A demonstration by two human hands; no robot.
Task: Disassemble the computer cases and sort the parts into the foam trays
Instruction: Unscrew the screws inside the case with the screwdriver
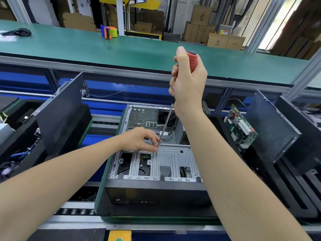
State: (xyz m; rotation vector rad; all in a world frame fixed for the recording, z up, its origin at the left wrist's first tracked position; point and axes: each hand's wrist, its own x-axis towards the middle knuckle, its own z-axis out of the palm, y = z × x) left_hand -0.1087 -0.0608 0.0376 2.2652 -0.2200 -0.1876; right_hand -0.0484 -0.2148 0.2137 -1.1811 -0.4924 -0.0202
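The black steel computer case (pixel 156 192) lay on its side, open face up, on the green-edged pallet in front of you, and its silver stamped-metal drive bracket (pixel 175 159) filled the near half. Your right hand (pixel 188 84) was clenched round the grip of the red-handled, long-shafted steel screwdriver (pixel 165 126), held high and leaning toward you, with the tip down at the bracket's far edge. Your left hand (pixel 140 140) pinched the lower end of the shaft there; whether a screw sat under those fingertips could not be told. To do this step well, you probably needed to bring the shaft nearer upright over the screw, press down before turning, and keep the left fingers low enough to catch the screw as it came free rather than let it drop into the case. Counted outward: one case, one bracket, one screwdriver. One green circuit board (pixel 241 129) stood in the black foam tray (pixel 295 197) to your right. One dark grey side panel (pixel 59 115) leaned at left and one at right (pixel 271 126). One orange-and-blue tape dispenser (pixel 109 32) sat on the green bench beyond.
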